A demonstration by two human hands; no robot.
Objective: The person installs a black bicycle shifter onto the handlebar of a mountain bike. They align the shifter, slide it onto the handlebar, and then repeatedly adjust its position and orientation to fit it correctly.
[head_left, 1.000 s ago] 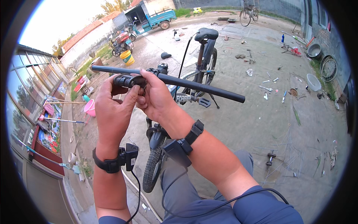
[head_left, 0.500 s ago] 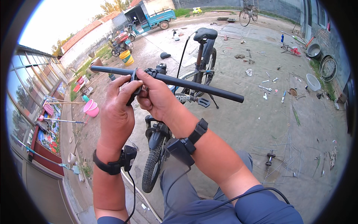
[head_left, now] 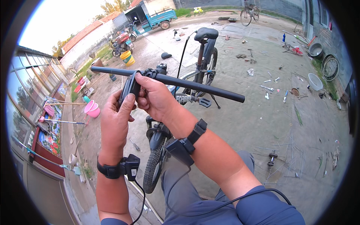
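Observation:
A flat, oblong black part (head_left: 130,88) is gripped between my two hands, just in front of the straight black handlebar (head_left: 202,87) of a bicycle. My left hand (head_left: 115,122) pinches its lower end, thumb on the near face. At its upper end, my right hand (head_left: 155,96) has the thumb over the top edge and the other fingers curled behind. What kind of part it is I cannot make out. Behind my right hand the stem clamp (head_left: 153,72) shows on the bar. The bicycle's knobby front tyre (head_left: 152,170) is below my hands, its saddle (head_left: 206,33) beyond them.
Wrenches (head_left: 266,88), a screwdriver (head_left: 135,144) and a wheel hub (head_left: 272,159) among loose spokes lie on the ground. A pink bucket (head_left: 92,109) and a yellow bucket (head_left: 127,57) stand at left. Bare wheel rims (head_left: 330,69) lean by the right wall. A blue cargo tricycle (head_left: 159,19) is parked far back.
My left hand has slid down and its grip has shifted to the part's lower end. More of the black part's face now shows. The right hand and handlebar have hardly moved.

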